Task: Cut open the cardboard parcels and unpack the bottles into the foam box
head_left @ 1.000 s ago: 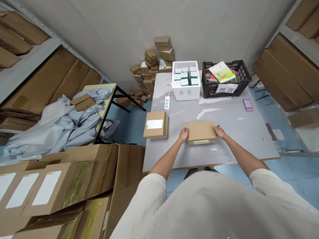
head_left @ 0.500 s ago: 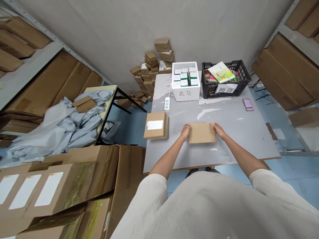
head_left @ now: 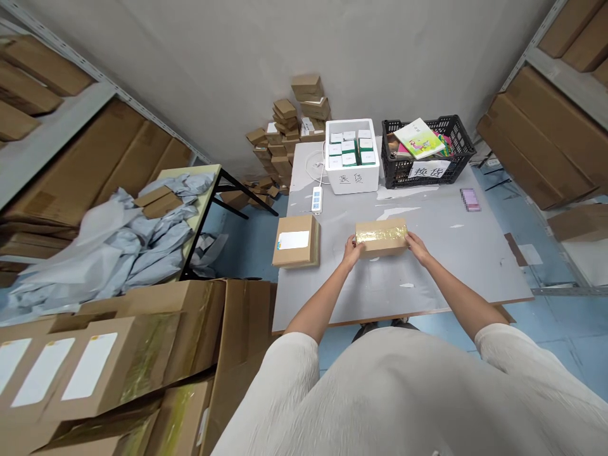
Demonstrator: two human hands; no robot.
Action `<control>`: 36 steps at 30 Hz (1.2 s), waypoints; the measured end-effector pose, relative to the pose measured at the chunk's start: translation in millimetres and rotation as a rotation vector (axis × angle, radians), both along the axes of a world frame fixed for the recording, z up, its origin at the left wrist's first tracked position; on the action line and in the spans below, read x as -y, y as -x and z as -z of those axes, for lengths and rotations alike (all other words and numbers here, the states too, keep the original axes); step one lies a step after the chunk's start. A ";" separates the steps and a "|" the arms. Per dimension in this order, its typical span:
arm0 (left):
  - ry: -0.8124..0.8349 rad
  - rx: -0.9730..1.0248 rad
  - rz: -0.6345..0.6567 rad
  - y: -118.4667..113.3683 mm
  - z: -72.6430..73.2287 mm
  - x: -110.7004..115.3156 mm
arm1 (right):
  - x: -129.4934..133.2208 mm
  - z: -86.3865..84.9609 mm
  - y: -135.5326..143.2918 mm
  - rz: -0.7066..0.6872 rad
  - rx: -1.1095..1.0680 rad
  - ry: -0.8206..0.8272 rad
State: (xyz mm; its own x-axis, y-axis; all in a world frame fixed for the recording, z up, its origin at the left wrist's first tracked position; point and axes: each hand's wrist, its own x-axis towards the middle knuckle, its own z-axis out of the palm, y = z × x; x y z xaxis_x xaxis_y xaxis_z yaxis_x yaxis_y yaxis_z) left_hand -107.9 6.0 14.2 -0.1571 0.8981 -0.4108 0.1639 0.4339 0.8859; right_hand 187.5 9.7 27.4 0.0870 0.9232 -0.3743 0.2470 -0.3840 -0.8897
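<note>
Between my two hands is a small brown cardboard box, with a strip of shiny yellowish packing tape along one face. My left hand grips its left end, and my right hand grips the right end. Both hands are closed on it, over the front half of the grey table. To the left, a larger cardboard box with a white label on top rests near the table's left edge, apart from my hands.
Along the table's back stand a white foam box of small green-and-white cartons and a black crate holding books. A power strip and a phone lie on the tabletop. Stacked cartons crowd the left side.
The small box has been turned in my hands, so a taped face now shows where a plain one did. It sits slightly farther from me. Both hands still hold its ends.
</note>
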 end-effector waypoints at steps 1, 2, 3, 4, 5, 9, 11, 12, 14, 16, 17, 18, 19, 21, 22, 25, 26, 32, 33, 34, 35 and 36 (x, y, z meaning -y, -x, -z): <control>0.013 0.005 0.004 -0.2 0.0 0.7 | 0.4 0.1 0.4 -0.011 -0.006 -0.011; 0.024 0.012 0.011 -0.4 -0.7 1.0 | 0.4 0.1 0.5 -0.016 -0.009 -0.021; 0.032 0.017 0.022 -0.6 -1.9 1.1 | 0.1 0.2 0.1 -0.014 -0.009 -0.028; 0.035 0.018 0.038 -1.0 -3.6 1.1 | -0.2 0.5 -0.8 -0.008 -0.004 -0.033; 0.041 0.008 0.058 -1.4 -5.5 1.2 | -0.5 1.0 -2.3 0.002 0.004 -0.037; 0.038 -0.218 0.103 -7.6 -15.1 4.1 | 0.0 4.9 -11.0 0.053 0.053 -0.013; -0.050 -0.385 0.135 -16.0 -20.6 6.2 | 0.5 6.6 -14.0 0.076 0.067 0.015; -0.116 -0.449 0.171 -21.9 -23.3 7.1 | 0.6 6.9 -14.5 0.085 0.068 0.027; -0.247 -0.505 0.280 -36.4 -28.2 8.4 | 0.5 6.5 -13.7 0.102 0.067 0.039; -0.311 -0.482 0.397 -52.9 -31.8 8.6 | 0.2 4.6 -10.7 0.116 0.065 0.040; -0.326 -0.457 0.456 -61.0 -33.0 8.2 | 0.0 3.2 -8.8 0.123 0.058 0.041; -0.338 -0.429 0.509 -68.7 -34.0 7.5 | -0.2 1.7 -6.6 0.130 0.046 0.045; -0.351 -0.406 0.552 -75.6 -34.7 6.4 | -0.4 -0.1 -4.3 0.138 0.029 0.050; -0.366 -0.382 0.588 -86.6 -36.5 3.5 | -0.9 -3.8 1.0 0.145 -0.009 0.055; -0.364 -0.378 0.585 -90.4 -37.8 1.8 | -1.1 -5.9 4.2 0.141 -0.024 0.051; -0.327 -0.374 0.524 -94.8 -45.9 -3.3 | -2.1 -13.1 18.5 0.097 -0.042 0.009; -0.314 -0.376 0.496 -93.9 -50.1 -4.6 | -2.4 -16.1 25.0 0.080 -0.041 -0.008; -0.231 -0.526 0.342 -70.5 -83.3 -3.7 | -3.2 -36.2 65.5 -0.076 -0.024 -0.193; -0.221 -0.547 0.326 -64.9 -88.6 -2.4 | -3.6 -37.8 69.0 -0.109 -0.022 -0.216; -0.213 -0.563 0.312 -59.1 -93.6 -1.0 | -4.3 -38.4 71.4 -0.132 -0.014 -0.234; -0.210 -0.578 0.302 -53.2 -98.2 0.5 | -5.2 -37.8 72.8 -0.136 0.005 -0.243; -0.213 -0.599 0.295 -47.0 -102.3 2.1 | -6.1 -36.2 73.7 -0.122 0.036 -0.241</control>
